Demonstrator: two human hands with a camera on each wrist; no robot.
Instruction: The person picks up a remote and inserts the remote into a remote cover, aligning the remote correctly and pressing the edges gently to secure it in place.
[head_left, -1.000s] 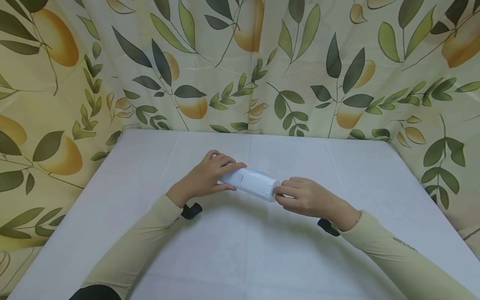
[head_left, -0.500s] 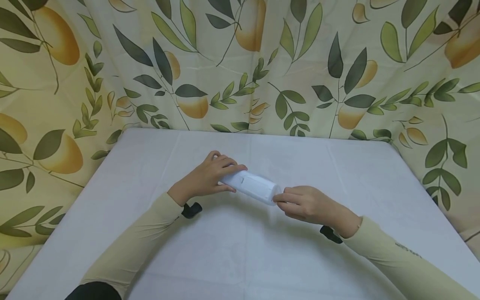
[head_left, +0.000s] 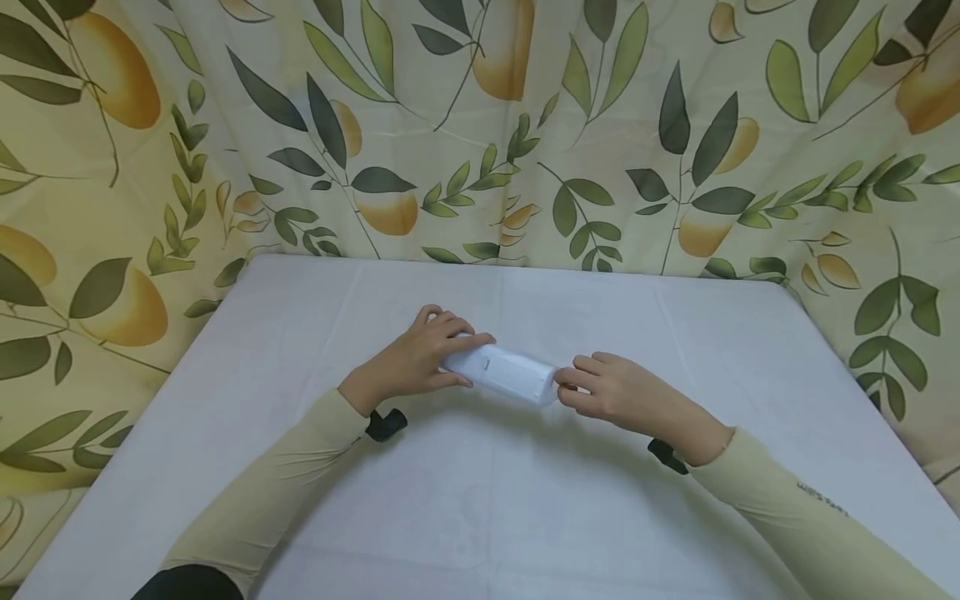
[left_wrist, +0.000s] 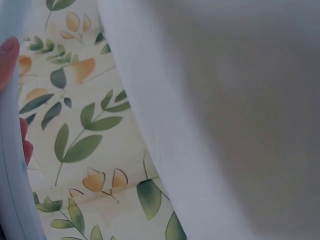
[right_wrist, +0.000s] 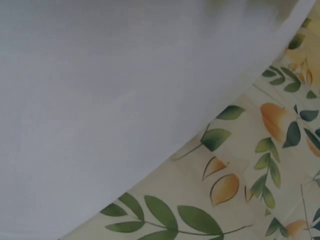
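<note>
A smooth white elongated object [head_left: 510,372], boxy with rounded edges, lies slantwise between the two hands in the head view. Its exact kind cannot be made out. The left hand [head_left: 420,354] grips its left end, thumb on the near side and fingers over the top. At its right end, the right hand [head_left: 618,392] has curled fingertips pinching at the edge; what exactly they pinch is too small to tell. In the left wrist view, a pale curved side of the white object [left_wrist: 12,165] runs down the left margin, with fingertips [left_wrist: 7,60] on it. The right wrist view shows neither hand nor object.
A white cloth covers the table [head_left: 420,500]. Behind and beside it hangs a cream curtain [head_left: 465,167] printed with leaves and orange fruit. Black wrist straps [head_left: 386,425] sit on both wrists. A dark round shape [head_left: 187,583] shows at the bottom left.
The right hand dips slightly at the object's right end, then comes back up, its fingers shifting along that end. The left hand keeps its grip, almost still.
</note>
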